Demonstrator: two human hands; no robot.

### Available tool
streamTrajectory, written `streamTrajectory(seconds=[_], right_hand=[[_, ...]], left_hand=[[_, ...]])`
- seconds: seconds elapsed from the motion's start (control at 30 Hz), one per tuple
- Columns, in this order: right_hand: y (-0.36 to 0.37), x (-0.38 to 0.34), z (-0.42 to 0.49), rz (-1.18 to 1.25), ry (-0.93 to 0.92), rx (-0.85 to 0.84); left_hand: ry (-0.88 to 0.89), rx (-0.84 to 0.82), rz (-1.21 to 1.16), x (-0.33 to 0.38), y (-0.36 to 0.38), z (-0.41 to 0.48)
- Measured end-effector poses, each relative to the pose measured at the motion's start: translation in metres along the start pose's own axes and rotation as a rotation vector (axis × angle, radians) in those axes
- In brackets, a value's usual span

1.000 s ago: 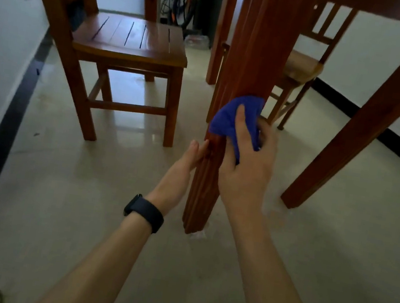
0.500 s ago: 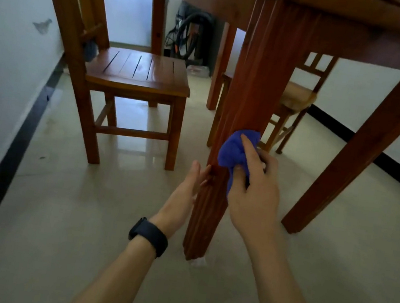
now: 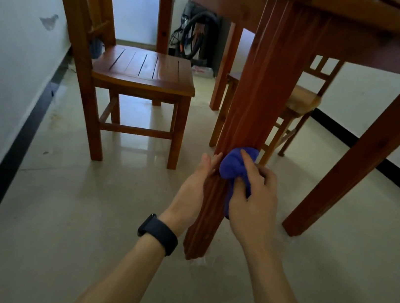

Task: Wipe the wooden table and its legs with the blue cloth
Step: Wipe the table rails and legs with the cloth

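The near leg (image 3: 249,112) of the wooden table (image 3: 366,38) runs down the middle of the view, ribbed and reddish brown. My right hand (image 3: 253,201) presses a bunched blue cloth (image 3: 233,166) against the lower part of this leg, index finger stretched over the cloth. On the leg's left side my left hand (image 3: 196,184) lies flat, fingers straight and touching the wood, holding nothing. A black watch (image 3: 158,233) is on the left wrist. Another table leg (image 3: 366,160) slants at the right.
A wooden chair (image 3: 140,72) stands at the left near the white wall. A second chair (image 3: 296,106) sits behind the near leg. Cables and dark gear (image 3: 195,36) lie at the back. The tiled floor (image 3: 81,211) is glossy.
My right hand and the cloth have slid down the leg toward the floor. The left hand followed lower. The view has tilted up, showing more of the table's underside.
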State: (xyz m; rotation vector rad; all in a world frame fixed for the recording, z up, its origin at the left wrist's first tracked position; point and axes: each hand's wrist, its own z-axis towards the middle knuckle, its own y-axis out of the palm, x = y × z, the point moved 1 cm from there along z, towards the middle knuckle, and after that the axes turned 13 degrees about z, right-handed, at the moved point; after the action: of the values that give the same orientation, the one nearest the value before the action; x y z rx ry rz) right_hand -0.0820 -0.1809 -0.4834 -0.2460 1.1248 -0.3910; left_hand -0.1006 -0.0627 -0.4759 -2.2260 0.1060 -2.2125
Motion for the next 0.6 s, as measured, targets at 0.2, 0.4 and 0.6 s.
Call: streamTrajectory(seconds=[0.2,0.4,0.6], right_hand=[[0.008,0.017,-0.017,-0.020,0.041,-0.039],[0.007,-0.008,0.002,0.076,-0.020,0.071],[0.030,0.083,-0.046,-0.264,-0.020,-0.130]], left_hand=[[-0.005,-0.041,-0.005,-0.005,-0.002,0.001],[0.005,-0.066,0.005,-0.002,-0.007,-0.002],[0.004,-0.078,0.009,-0.008,-0.011,0.004]])
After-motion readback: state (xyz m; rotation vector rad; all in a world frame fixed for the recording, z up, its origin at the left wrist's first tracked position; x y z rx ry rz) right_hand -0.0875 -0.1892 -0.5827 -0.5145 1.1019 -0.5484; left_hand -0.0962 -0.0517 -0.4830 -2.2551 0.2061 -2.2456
